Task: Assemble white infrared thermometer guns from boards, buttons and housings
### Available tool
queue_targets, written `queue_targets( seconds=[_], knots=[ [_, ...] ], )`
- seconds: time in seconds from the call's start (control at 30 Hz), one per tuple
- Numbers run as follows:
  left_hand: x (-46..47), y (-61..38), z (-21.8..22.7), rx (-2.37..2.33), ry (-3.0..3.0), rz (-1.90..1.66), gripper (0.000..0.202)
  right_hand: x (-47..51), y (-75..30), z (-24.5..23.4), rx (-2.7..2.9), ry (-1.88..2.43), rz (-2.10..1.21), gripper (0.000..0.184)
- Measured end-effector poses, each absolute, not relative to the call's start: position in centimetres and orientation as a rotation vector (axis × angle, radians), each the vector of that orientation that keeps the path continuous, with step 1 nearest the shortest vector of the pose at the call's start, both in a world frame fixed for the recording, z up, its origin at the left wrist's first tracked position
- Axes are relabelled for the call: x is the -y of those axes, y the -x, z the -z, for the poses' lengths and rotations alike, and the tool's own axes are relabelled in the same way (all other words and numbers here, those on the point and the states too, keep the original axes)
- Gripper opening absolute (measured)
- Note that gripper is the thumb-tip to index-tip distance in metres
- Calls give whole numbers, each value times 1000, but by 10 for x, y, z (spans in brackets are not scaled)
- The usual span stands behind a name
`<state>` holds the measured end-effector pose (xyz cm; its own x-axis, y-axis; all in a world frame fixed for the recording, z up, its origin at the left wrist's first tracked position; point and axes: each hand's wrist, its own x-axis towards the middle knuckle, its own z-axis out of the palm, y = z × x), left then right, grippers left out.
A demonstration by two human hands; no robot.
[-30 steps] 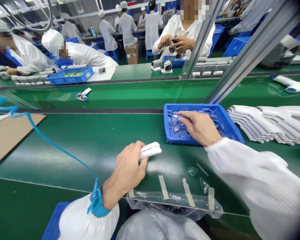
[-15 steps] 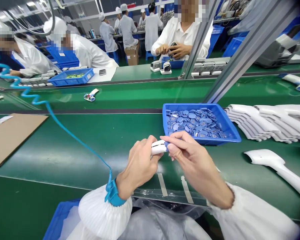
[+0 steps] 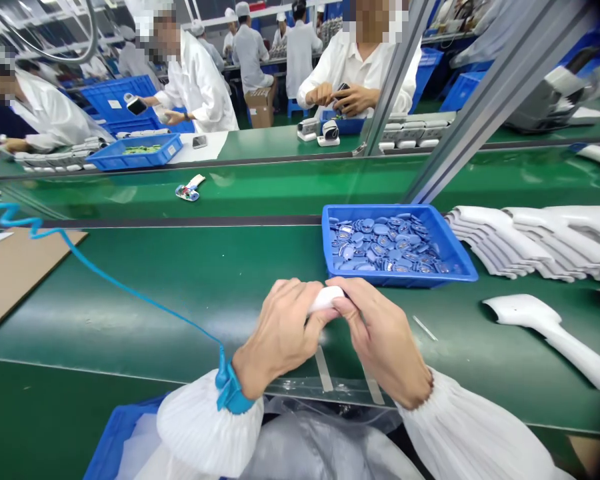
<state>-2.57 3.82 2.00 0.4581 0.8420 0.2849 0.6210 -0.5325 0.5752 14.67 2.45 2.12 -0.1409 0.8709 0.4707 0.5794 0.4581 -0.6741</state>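
Note:
Both hands are closed around a small white plastic housing (image 3: pixel 327 298) above the green bench. My left hand (image 3: pixel 287 327) wraps its left end and hides most of it. From the other side, my right hand (image 3: pixel 383 333) pinches the right end between thumb and fingers. Only a smooth white curve shows between the hands; the blue end piece cannot be seen now. Just beyond the hands stands a blue tray (image 3: pixel 400 279) full of blue oval plastic pieces (image 3: pixel 380 243). A white handle-shaped shell (image 3: pixel 535 313) lies to the right of my right hand.
Nested white shells (image 3: pixel 505 237) are piled right of the tray. A blue coiled cord (image 3: pixel 130 283) runs from my left wristband across the bench. Cardboard (image 3: pixel 25 267) lies at left. A part-assembled device (image 3: pixel 189 190) sits on the green belt behind. A metal post (image 3: pixel 470 127) slants at right. Co-workers sit opposite.
The housing has turned, so its slotted side and blue end are out of sight. My right fingers have curled around it. A co-worker at back left has straightened up, holding a device.

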Motion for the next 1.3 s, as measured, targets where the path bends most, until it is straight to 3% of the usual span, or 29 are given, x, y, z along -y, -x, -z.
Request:
queue_targets(
  seconds=[0.1, 0.2, 0.3, 0.47, 0.6, 0.67, 0.73, 0.87, 1.0, 1.3],
  knots=[
    [-35, 24, -9, -1484, -2111, -972, 24, -19, -157, -27, 1903, 1299, -525, 19],
    [-32, 15, 4, -1821, -1801, -1133, 45, -15, -162, -36, 2041, 1399, -774, 17],
    [-33, 3, 12, -1828, -1791, -1105, 53, -10, -160, -35, 2196, 1465, -906, 22],
    [-31, 5, 8, -1760, -2044, -1186, 50, 5, -156, -19, 2113, 1432, -943, 27],
    [-20, 23, 1, -1447, -2027, -1236, 18, 4, -155, -13, 1419, 1687, -1522, 47],
    [-20, 26, 3, -1460, -1904, -1419, 20, -1, -152, -10, 1039, 1684, -1905, 52],
    [-28, 24, 9, -1621, -1749, -1520, 39, -4, -146, -5, 1022, 1620, -2040, 50],
    [-57, 12, 24, -1836, -1742, -1387, 53, 1, -133, 6, 1800, 1618, -1366, 34],
    [-71, 9, 28, -1822, -1890, -1333, 54, 10, -129, 16, 2140, 1706, -888, 39],
    [-60, 46, 19, -1466, -2266, -952, 30, -3, -158, -1, 2069, 1499, -1060, 39]
  ],
)
